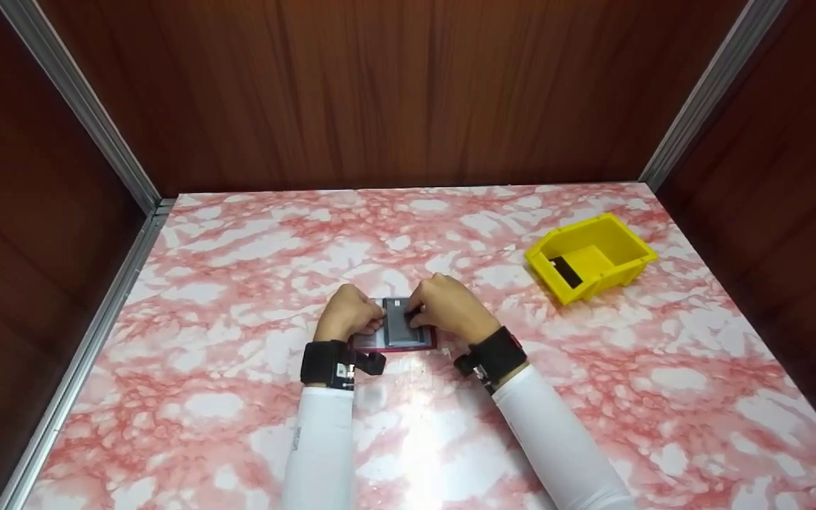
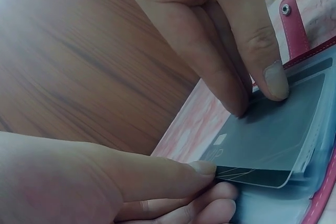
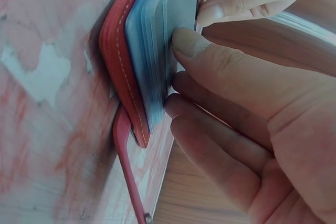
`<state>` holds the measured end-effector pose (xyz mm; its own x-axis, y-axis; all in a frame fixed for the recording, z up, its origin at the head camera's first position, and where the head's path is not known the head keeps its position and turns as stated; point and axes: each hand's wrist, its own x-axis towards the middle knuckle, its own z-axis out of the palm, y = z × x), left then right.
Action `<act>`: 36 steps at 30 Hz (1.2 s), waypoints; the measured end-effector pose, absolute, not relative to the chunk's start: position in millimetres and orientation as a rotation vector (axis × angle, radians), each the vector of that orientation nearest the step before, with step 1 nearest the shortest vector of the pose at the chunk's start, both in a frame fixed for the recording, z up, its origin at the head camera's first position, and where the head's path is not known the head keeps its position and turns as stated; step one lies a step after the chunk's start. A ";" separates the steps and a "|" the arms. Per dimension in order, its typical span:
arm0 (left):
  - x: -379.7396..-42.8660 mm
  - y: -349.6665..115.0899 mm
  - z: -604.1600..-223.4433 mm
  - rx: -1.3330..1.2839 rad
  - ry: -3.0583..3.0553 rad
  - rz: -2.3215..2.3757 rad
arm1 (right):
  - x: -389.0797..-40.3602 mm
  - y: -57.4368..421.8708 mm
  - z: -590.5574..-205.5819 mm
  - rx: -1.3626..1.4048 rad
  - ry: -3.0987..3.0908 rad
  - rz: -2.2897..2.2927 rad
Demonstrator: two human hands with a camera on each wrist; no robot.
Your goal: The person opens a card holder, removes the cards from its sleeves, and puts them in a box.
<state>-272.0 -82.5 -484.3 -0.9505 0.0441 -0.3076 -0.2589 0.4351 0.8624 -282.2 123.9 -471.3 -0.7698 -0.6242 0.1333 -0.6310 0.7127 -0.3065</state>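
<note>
A pink-red card holder [image 1: 397,349] with clear plastic sleeves [image 3: 152,61] lies opened on the table. A dark card [image 2: 268,124] sits in the top sleeve, a black strip along its edge showing more sharply than the rest. My left hand [image 1: 348,312] pinches that edge between thumb and fingers. From the other side, my right hand [image 1: 450,306] pinches the sleeve with the card, thumb on top and fingers at the edge or beneath it. The holder's snap strap [image 2: 294,30] sticks out on the right hand's side.
Back and to the right stands a yellow bin [image 1: 613,237] with a flat black piece [image 1: 565,272] inside. The red-and-white marbled table [image 1: 238,411] is bounded by wood-grain panels [image 1: 380,92] at the back and both sides.
</note>
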 end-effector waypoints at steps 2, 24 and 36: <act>-272.1 -82.4 -484.4 -0.186 2.414 1.513 | -282.4 124.2 -471.2 1.061 -2.890 0.532; -271.9 -85.4 -481.9 -0.231 2.334 1.580 | -282.2 126.0 -470.4 1.040 -2.923 0.518; -270.2 -92.4 -482.1 -0.278 2.198 1.700 | -282.1 124.8 -470.3 1.030 -2.946 0.497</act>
<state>-270.2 -92.4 -482.1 -0.9206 0.0562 -0.3864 -0.3598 0.2622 0.8954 -282.1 124.8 -470.3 -0.7875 -0.6103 0.0853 -0.6046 0.7383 -0.2990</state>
